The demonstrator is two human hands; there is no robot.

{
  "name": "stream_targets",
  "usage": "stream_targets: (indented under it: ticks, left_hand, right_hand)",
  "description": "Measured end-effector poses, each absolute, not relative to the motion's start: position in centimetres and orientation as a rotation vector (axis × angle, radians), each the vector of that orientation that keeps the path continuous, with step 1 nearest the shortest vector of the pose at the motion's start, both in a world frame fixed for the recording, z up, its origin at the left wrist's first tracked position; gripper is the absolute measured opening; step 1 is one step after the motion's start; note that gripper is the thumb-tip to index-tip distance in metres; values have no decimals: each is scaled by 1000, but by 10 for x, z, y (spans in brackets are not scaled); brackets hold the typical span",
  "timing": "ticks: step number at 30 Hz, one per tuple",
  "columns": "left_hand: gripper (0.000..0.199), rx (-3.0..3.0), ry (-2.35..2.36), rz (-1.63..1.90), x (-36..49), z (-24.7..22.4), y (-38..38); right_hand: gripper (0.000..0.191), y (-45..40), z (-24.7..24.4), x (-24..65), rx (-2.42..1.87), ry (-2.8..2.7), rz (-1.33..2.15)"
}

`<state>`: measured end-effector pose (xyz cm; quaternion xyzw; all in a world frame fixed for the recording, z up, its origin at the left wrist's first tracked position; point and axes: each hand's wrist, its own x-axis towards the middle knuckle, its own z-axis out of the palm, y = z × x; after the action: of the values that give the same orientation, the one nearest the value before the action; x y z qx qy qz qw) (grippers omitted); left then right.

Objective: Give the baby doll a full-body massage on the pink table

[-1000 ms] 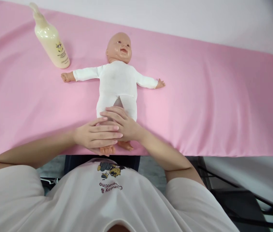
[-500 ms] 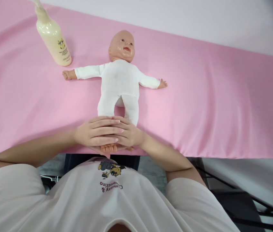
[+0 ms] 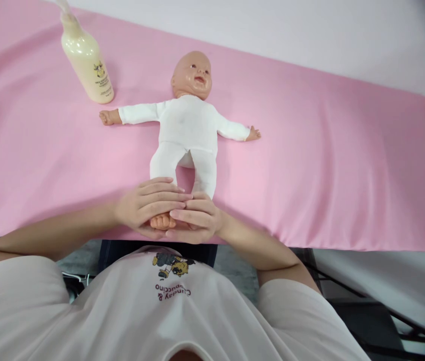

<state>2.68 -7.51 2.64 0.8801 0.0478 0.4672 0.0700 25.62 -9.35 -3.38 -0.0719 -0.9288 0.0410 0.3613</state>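
A baby doll (image 3: 188, 123) in a white cloth body lies on its back, arms spread, head away from me and feet toward me. My left hand (image 3: 150, 203) wraps over one lower leg, its fingers together across the shin and the doll's toes showing beneath them. Around the other foot, which is mostly hidden, curls my right hand (image 3: 199, 218). The fingertips of both hands meet between the legs.
A pale yellow pump bottle (image 3: 88, 65) stands at the back left, beyond the doll's outstretched hand. Pink cloth (image 3: 310, 165) covers the table, its front edge close to my body. A dark chair (image 3: 366, 323) is at the lower right.
My right hand has slid from under the left fingers down toward the doll's feet, its fingers now bent over a foot. The left hand has barely moved; more of the doll's toes show.
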Motion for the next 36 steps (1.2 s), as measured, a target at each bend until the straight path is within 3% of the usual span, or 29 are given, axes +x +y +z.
stream_targets:
  ticks: [7,13,18,23,25,30,33,36]
  left_hand:
    - [17,2695,10,1423,32,27,-85]
    - [13,2838,-165,1703,36,24,-89]
    - [3,2830,41,1751,31,23,-84]
    - [68,2666,340,1442,26,16,-77]
    - [77,2606,369,1336,25,16,-75]
    - [54,2608,177,1350,25,23,-75]
    - [30,2658,78,1392,27,27,-78]
    - [24,2711,53,1473,29,28,-82]
  right_hand:
    - [38,-89,-24,250,-507,-2428,193]
    - [41,-91,2,244,-353,-2353,31]
    - [31,-92,-3,249,-210,-2264,94]
    - [32,-91,-1,251,-44,-2184,73]
    - [32,-91,1,249,-6,-2139,-35]
    - [26,-91,-2,247,-125,-2085,-272]
    - [37,-89,-2,245,-207,-2211,-183]
    - [47,-88,4,241,-161,-2220,-48]
